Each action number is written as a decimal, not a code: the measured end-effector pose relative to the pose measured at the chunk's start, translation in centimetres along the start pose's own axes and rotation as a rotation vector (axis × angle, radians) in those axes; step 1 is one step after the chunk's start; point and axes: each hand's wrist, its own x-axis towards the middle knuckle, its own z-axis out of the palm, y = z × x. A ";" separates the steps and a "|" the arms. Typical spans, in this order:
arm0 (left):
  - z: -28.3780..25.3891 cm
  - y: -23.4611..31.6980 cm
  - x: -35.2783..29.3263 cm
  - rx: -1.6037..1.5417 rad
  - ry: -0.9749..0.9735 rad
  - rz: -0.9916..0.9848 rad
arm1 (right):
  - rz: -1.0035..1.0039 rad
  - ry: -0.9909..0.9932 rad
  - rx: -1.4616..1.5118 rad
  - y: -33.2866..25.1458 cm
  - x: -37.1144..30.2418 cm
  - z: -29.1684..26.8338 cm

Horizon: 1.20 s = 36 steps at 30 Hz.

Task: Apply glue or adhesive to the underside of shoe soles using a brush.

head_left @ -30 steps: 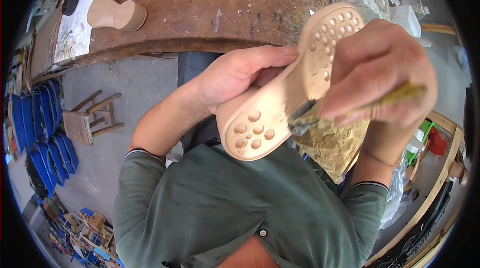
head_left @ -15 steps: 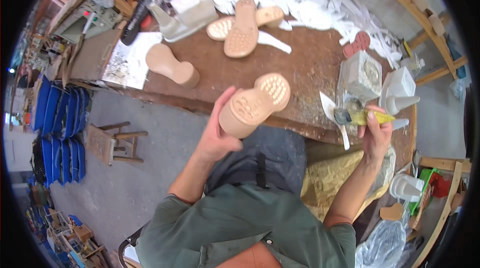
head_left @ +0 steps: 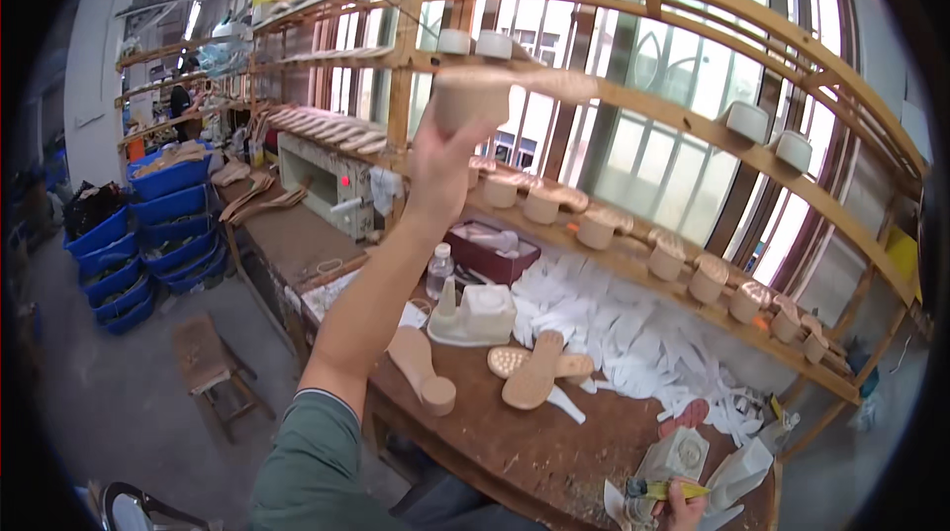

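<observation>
Raised high in front of the shelf rack is a beige heeled shoe sole (head_left: 473,100), blurred by motion. My left hand (head_left: 447,160) grips it by the heel, the forefoot pointing right. Low at the right, my right hand (head_left: 683,507) closes round a brush (head_left: 645,488) with a yellow handle, beside a whitish square container (head_left: 677,454). Another heeled sole (head_left: 416,365) lies on the brown workbench (head_left: 495,440). Further right, a sole (head_left: 534,373) rests across another one.
Several heeled soles stand along the lower wooden shelf (head_left: 633,246); a few sit on the upper rail. White strips (head_left: 633,333) are heaped along the bench's back. A wooden stool (head_left: 203,353) and stacked blue crates (head_left: 178,224) stand at left. A red sole piece (head_left: 683,418) lies at right.
My left hand has lifted the sole from over the bench's front edge up to the rack. The view has tilted up to the shelves and windows. My right hand still holds the brush.
</observation>
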 end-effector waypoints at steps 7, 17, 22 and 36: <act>5.2 -12.7 14.4 0.274 0.083 0.109 | -0.112 0.032 -0.126 1.7 1.4 -0.9; 3.0 -18.3 8.2 0.940 -0.163 0.163 | 0.024 0.092 0.051 3.3 3.7 -1.3; -7.3 -14.3 -7.2 0.844 -0.537 -0.149 | 0.134 0.044 0.027 4.9 3.9 -1.6; -10.4 -5.2 -32.2 1.735 -0.610 -0.952 | 0.090 0.045 -0.001 3.4 -0.7 -0.6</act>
